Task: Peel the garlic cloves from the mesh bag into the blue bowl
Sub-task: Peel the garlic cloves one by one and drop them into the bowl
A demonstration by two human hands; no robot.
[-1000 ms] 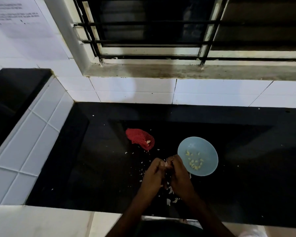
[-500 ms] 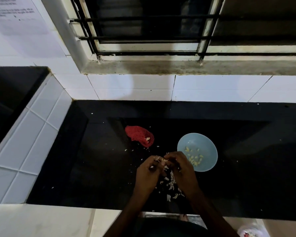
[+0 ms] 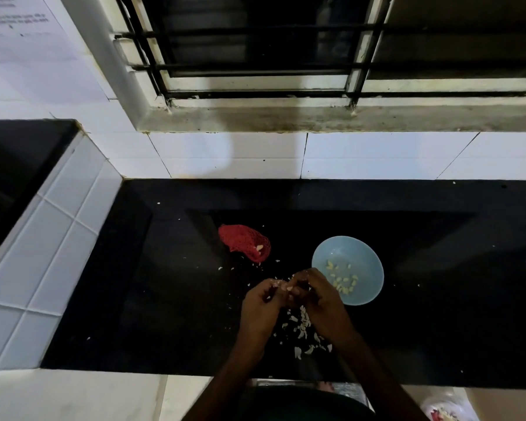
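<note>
Left hand (image 3: 260, 302) and right hand (image 3: 321, 296) meet at the fingertips, both pinching one garlic clove (image 3: 289, 288) in curled fingers (clove mostly hidden). Peel scraps (image 3: 302, 328) lie below on the black counter (image 3: 164, 299). Blue bowl (image 3: 365, 256) is just right, with peeled cloves (image 3: 342, 279) inside. Red mesh bag (image 3: 240, 240) sits back-left, apart.

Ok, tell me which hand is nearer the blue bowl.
Right. The right hand is beside the blue bowl, at its left rim; the left hand is farther left.
</note>
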